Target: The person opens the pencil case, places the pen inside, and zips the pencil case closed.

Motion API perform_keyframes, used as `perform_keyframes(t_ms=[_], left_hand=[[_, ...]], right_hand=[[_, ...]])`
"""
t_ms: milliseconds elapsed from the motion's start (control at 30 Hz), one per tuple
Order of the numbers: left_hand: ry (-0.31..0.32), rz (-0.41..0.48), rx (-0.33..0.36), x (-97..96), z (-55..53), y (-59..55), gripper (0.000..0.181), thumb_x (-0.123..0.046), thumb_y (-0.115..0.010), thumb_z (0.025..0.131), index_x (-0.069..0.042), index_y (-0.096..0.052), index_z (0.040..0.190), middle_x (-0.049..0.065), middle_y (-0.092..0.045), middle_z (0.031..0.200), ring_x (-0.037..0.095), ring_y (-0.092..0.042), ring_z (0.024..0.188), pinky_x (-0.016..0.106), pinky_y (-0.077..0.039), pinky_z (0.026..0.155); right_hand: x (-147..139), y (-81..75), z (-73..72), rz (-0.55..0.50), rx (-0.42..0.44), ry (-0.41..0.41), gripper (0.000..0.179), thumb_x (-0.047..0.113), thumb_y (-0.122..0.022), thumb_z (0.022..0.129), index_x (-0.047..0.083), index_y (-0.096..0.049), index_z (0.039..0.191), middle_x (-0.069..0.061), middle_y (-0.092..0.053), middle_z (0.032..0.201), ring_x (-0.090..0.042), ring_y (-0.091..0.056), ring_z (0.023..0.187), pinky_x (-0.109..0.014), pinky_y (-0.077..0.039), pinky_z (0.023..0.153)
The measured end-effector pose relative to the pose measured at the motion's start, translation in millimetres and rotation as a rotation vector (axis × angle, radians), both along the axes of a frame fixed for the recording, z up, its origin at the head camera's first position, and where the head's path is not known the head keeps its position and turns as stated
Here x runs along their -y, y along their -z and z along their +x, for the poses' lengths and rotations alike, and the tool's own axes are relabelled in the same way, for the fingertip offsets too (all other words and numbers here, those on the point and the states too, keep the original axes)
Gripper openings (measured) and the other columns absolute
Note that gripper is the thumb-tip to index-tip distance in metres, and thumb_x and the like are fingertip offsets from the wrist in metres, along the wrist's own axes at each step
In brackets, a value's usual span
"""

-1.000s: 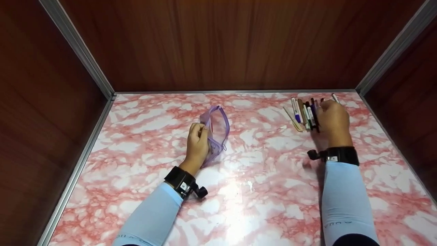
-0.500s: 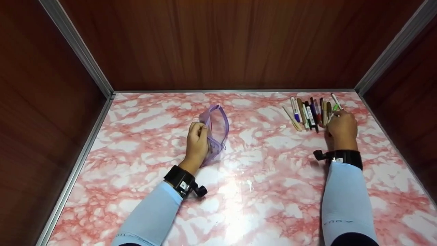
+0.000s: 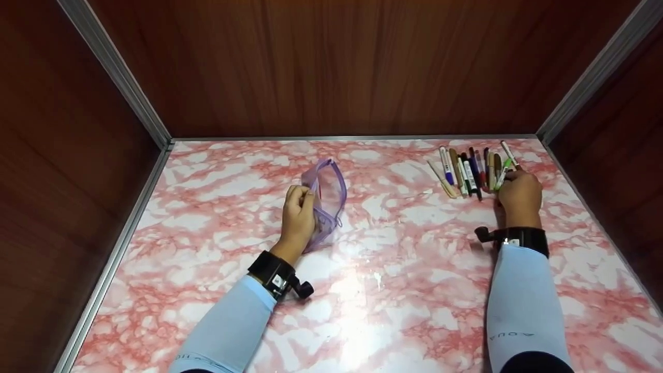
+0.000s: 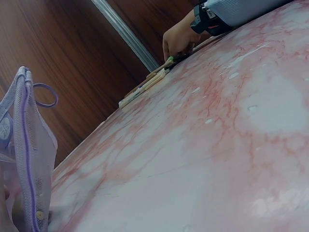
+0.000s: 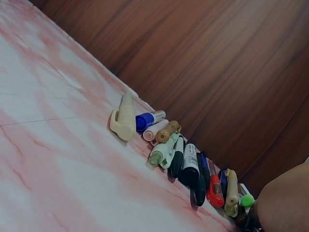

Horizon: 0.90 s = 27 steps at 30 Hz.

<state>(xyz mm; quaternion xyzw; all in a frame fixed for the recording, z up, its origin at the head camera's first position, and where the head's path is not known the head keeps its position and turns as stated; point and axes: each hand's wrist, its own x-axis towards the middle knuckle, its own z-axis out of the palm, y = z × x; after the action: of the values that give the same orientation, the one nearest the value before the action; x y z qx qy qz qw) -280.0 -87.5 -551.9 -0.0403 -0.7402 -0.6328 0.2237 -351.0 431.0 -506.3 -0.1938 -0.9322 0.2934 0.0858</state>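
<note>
My left hand (image 3: pixel 299 215) grips the near left side of a purple mesh zip pouch (image 3: pixel 339 181), whose top gapes. In the left wrist view the pouch (image 4: pixel 36 159) stands at the left edge, with a zip and a small loop showing. At the back right, pens and markers (image 3: pixel 469 173) lie side by side in a row. My right hand (image 3: pixel 520 194) is at the row's right end, its curled fingers pinching a green and white pen (image 3: pixel 501 180). The fingertips are partly hidden behind the hand. In the right wrist view the green end (image 5: pixel 247 200) shows beside the hand.
A white pen (image 3: pixel 509 153) lies slanted just beyond my right hand. The cream pen (image 3: pixel 442 180) is leftmost in the row. Dark wooden panels (image 3: pixel 352 67) enclose the pink marbled table (image 3: pixel 393 280) at the back and both sides.
My right hand has moved slightly right and nearer, from over the row to its right end, uncovering several pens. The green and white pen has shifted a little left. My left hand stays on the pouch.
</note>
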Motion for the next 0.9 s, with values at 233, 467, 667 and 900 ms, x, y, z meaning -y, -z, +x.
perform_keyframes(t_ms=[233, 467, 667, 900], left_hand=[[-0.006, -0.004, 0.003, 0.3, 0.2, -0.1, 0.015, -0.007, -0.060, 0.113, 0.001, -0.066, 0.101, 0.006, -0.054, 0.103, 0.010, -0.050, 0.086, 0.020, -0.044, 0.075], [-0.012, -0.014, 0.003, 0.2, -0.1, -0.3, 0.016, -0.006, -0.059, 0.112, 0.001, -0.066, 0.101, 0.006, -0.053, 0.103, 0.009, -0.050, 0.086, 0.020, -0.044, 0.076], [0.002, -0.023, -0.001, 0.6, 1.9, -2.1, 0.017, -0.007, -0.058, 0.113, 0.002, -0.067, 0.102, 0.006, -0.052, 0.103, 0.009, -0.049, 0.086, 0.020, -0.043, 0.075], [0.014, -0.016, 0.015, 1.1, 2.1, -2.0, 0.018, -0.009, -0.058, 0.114, 0.001, -0.067, 0.104, 0.004, -0.053, 0.104, 0.007, -0.050, 0.082, 0.020, -0.045, 0.072]], right_hand=[[-2.1, -4.0, 1.0, -0.039, 0.065, 0.044, 0.056, 0.015, -0.056, 0.105, -0.005, -0.060, 0.157, -0.038, -0.057, 0.159, -0.058, -0.056, 0.144, -0.068, -0.044, 0.124], [-4.9, -6.1, 3.1, -0.035, 0.113, 0.068, 0.063, 0.022, -0.058, 0.104, -0.009, -0.055, 0.158, -0.041, -0.057, 0.157, -0.060, -0.058, 0.140, -0.069, -0.047, 0.121], [-7.4, -8.3, 2.6, -0.013, 0.184, 0.085, 0.058, 0.026, -0.057, 0.106, -0.012, -0.059, 0.150, -0.042, -0.059, 0.153, -0.058, -0.059, 0.138, -0.069, -0.050, 0.117], [-7.2, -9.2, 2.1, 0.035, 0.170, 0.083, 0.052, 0.024, -0.048, 0.109, -0.012, -0.064, 0.143, -0.044, -0.060, 0.149, -0.060, -0.059, 0.138, -0.070, -0.050, 0.117]])
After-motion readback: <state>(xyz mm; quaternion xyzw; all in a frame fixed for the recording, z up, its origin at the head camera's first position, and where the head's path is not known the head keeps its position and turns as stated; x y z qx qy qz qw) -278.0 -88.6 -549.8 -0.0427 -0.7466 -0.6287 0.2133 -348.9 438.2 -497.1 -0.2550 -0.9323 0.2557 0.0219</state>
